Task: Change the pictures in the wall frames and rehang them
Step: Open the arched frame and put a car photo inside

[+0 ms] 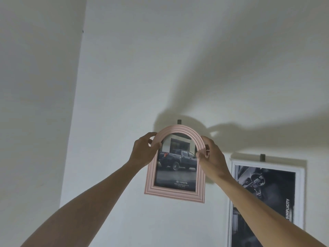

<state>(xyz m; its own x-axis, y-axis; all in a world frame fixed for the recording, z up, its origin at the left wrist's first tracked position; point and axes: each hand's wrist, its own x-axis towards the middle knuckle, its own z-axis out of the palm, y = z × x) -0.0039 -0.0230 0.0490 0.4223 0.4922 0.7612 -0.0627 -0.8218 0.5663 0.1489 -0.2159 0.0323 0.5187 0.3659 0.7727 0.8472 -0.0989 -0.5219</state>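
Up against the wall [124, 77], both my arms are raised and I've got the pink frame [175, 194] between my hands. Left hand [144, 152] grips the arch on its left shoulder, thumb across the front moulding, fingers [151, 135] curled round the back edge. Right hand [212, 155] grips the right shoulder of the arch, thumb on the front, the other fingers hidden behind the frame. So both sets of fingers are grasping the frame, one to each side of the curve.

Frame sits upright, tipped a touch, its arched top just under a dark hook [179, 121] on the wall; whether it's caught on the hook, I can't tell. Inside it: a picture of a dark pickup [178, 160] with TOYOTA lettering below.

Off to the right and lower, a white frame [300, 184] hangs from a second hook [262, 156], holding a dark picture that reads SIMPLICITY up its side. Shadows of my arms fall across the wall.
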